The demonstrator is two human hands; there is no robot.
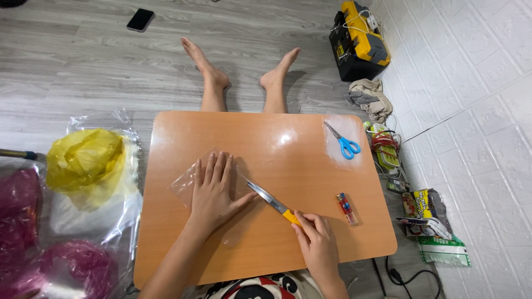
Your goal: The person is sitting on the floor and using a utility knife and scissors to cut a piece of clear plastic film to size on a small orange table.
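Clear plastic sheet [191, 182] lies flattened under the spread left hand [213, 191] on the wooden table [310, 166]. Right hand [316, 238] grips a yellow-handled knife [271, 202] (blade at the sheet's edge); any finished cut is not discernible.

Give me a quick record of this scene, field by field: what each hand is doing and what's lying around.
surface: low wooden table on a grey floor
left hand: flat, fingers spread, pressing a clear plastic sheet onto the table
right hand: gripping the yellow handle of a utility knife, blade angled toward the left thumb
on the table: blue scissors, small lighter
left of the table: yellow bag, magenta bags
by the wall: yellow-and-black toolbox
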